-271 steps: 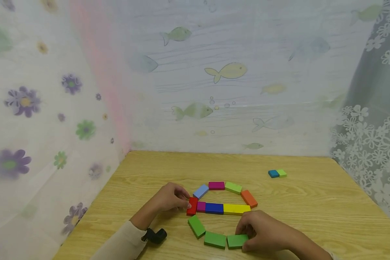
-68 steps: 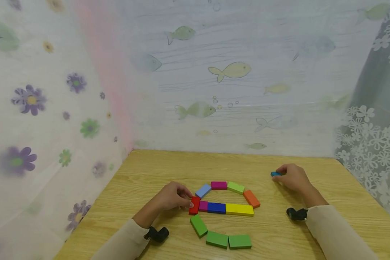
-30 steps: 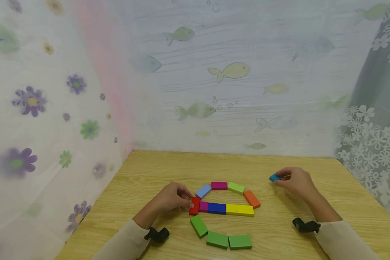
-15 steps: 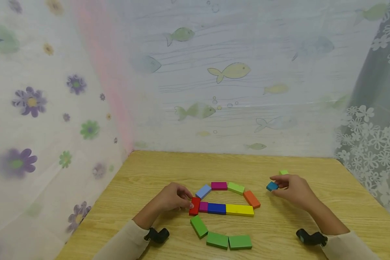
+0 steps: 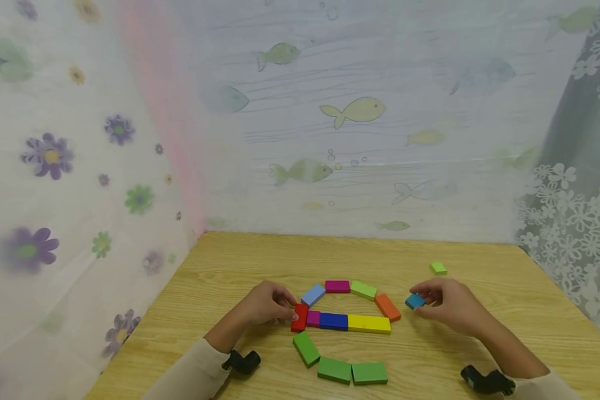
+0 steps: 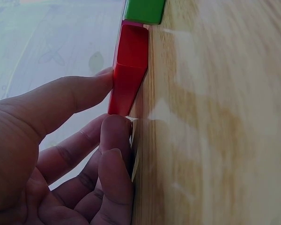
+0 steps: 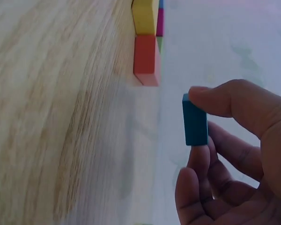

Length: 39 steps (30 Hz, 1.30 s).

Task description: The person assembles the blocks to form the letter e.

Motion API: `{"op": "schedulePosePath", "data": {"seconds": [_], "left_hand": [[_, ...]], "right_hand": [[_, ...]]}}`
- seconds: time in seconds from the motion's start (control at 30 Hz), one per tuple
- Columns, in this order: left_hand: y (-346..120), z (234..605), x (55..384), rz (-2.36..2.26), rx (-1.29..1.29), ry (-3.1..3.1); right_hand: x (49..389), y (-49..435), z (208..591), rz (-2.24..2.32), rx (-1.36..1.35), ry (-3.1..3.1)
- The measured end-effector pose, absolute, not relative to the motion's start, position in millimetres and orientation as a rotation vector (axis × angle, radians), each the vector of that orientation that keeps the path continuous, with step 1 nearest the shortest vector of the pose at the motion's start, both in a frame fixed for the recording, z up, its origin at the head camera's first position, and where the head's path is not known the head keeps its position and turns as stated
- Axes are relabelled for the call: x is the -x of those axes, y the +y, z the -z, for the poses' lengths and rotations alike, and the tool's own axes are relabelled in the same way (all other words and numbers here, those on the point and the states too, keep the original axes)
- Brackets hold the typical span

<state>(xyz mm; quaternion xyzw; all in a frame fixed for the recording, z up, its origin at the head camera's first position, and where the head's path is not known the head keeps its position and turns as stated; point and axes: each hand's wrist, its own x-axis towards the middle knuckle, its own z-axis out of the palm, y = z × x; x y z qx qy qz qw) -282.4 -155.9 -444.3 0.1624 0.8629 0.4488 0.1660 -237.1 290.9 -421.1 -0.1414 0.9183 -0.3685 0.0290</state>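
Observation:
My right hand [image 5: 455, 305] pinches a small blue block [image 5: 415, 301] between thumb and fingers, to the right of the orange block [image 5: 388, 307]. In the right wrist view the blue block [image 7: 195, 121] is held off the table. My left hand [image 5: 265, 304] holds the red block [image 5: 299, 318], thumb on its face and a fingertip at its end, as the left wrist view shows. From the red block a row runs right: a magenta block [image 5: 313, 319], a dark blue block [image 5: 334, 321] and a yellow block [image 5: 369, 324].
An arc of a light blue block [image 5: 313, 295], a magenta block [image 5: 337, 286] and a lime block [image 5: 363, 289] lies behind the row. Several green blocks [image 5: 334, 369] curve in front. A small lime block [image 5: 438, 269] lies far right on the wooden table [image 5: 260, 255].
My right hand left a green block in the front curve, took the small blue block from beside the lime one and brought it nearer the orange block. The left hand stays at the red block.

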Motion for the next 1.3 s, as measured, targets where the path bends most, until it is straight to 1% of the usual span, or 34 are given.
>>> {"op": "schedulePosePath", "data": {"seconds": [0.4, 0.83, 1.13, 1.3], "left_hand": [[-156.0, 444.2, 281.8, -1.277, -0.471, 2.461], [-155.5, 443.7, 282.3, -1.271, -0.46, 2.462], [-155.4, 443.1, 282.6, -1.271, -0.454, 2.46], [-155.7, 444.1, 282.7, -1.269, -0.459, 2.46]], "right_hand": [[223.5, 286.7, 424.9, 1.22, 0.657, 2.614], [208.6, 270.6, 423.7, 1.239, 0.731, 2.426], [201.3, 256.8, 426.6, 1.169, 0.798, 2.411], [199.4, 252.6, 429.1, 1.159, 0.792, 2.4]]}}
